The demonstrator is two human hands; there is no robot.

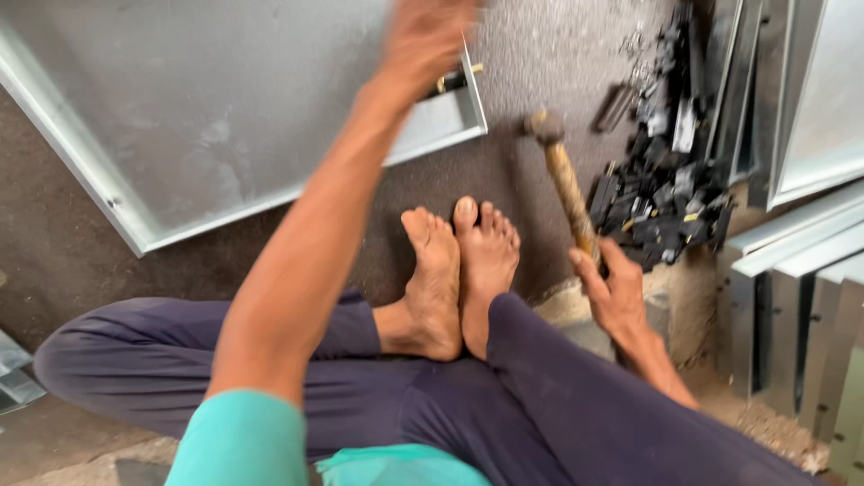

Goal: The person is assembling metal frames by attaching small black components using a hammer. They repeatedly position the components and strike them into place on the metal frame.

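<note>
My right hand [612, 290] grips the wooden handle of a hammer [567, 184], whose head points away from me toward the floor beside a grey sheet-metal tray [180, 108]. My left hand [425, 36] is blurred and reaches out over the tray's near corner, close to a small black and brass part [453, 79] at the rim. Whether the left hand holds anything is hidden by blur. My bare feet [459, 270] rest sole to sole on the floor between the two hands, with my legs in dark trousers folded outward.
A heap of small black parts [666, 193] lies on the floor at the right. Stacked grey metal panels [801, 270] lean and lie along the right edge. A rough brown floor [54, 243] surrounds the tray.
</note>
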